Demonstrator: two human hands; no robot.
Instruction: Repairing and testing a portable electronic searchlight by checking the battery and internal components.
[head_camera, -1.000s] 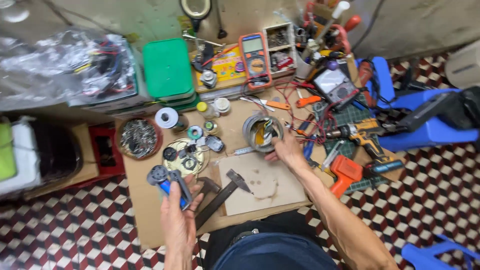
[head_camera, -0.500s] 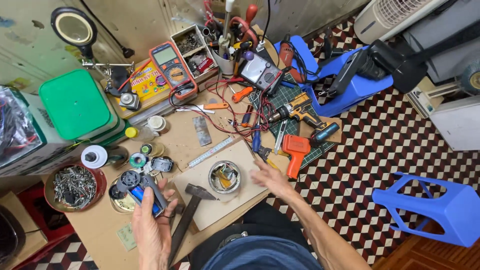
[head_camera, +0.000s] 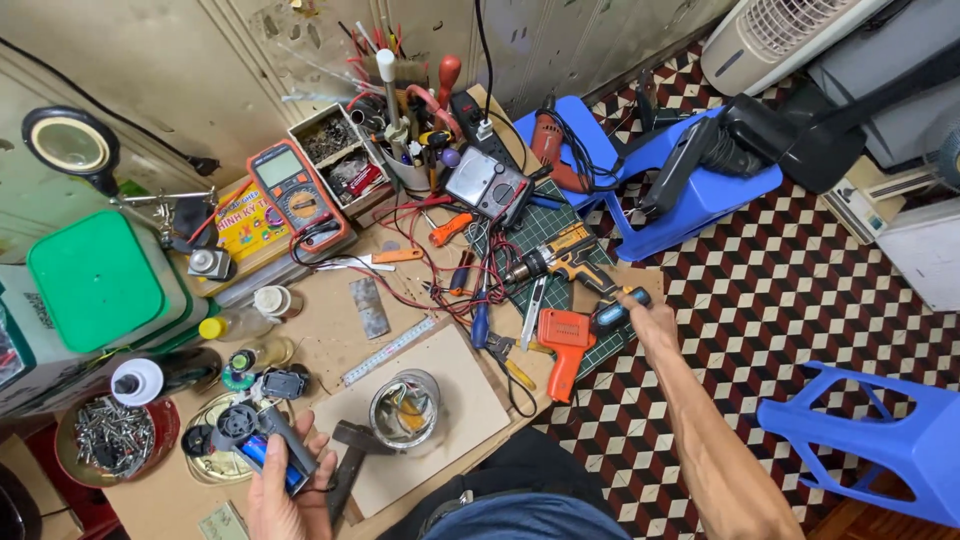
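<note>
Your hands split across a crowded workbench (head_camera: 330, 330).

Your left hand (head_camera: 285, 495) grips a small black-and-blue motor part (head_camera: 262, 445) at the near edge, fingers wrapped around it. Your right hand (head_camera: 650, 318) reaches the bench's right edge, fingers closed on the cordless drill (head_camera: 570, 265), beside an orange tool (head_camera: 562, 345).
</note>
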